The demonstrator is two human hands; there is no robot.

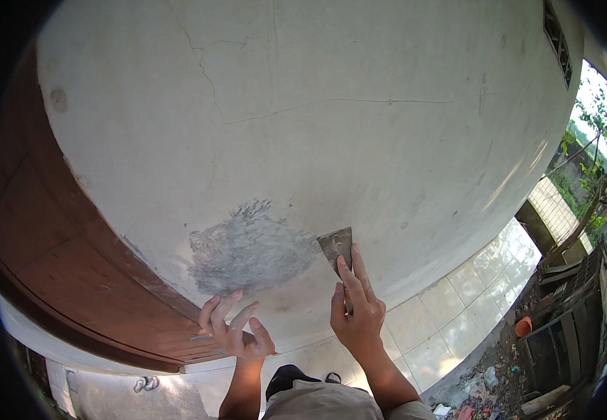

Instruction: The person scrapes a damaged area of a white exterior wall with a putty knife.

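In my right hand (358, 312) is a putty knife (337, 249) with a dull, stained metal blade. Two of my fingers lie along the blade, and its wide edge points up at the white plastered wall (335, 152). Left of the blade, a rough grey scraped patch (253, 252) spreads over the lower wall. Below that patch is my left hand (237, 328), fingers apart and curled, holding nothing. Whether its fingertips touch the wall is hard to tell. Thin cracks (287, 109) run across the upper wall.
A reddish-brown wooden door (62, 241) with its frame borders the wall on the left. Pale floor tiles (463, 315) run along the wall's base to the right. Beyond them lie scattered rubbish (479, 391), an orange pot (523, 326) and stacked old boards (560, 346).
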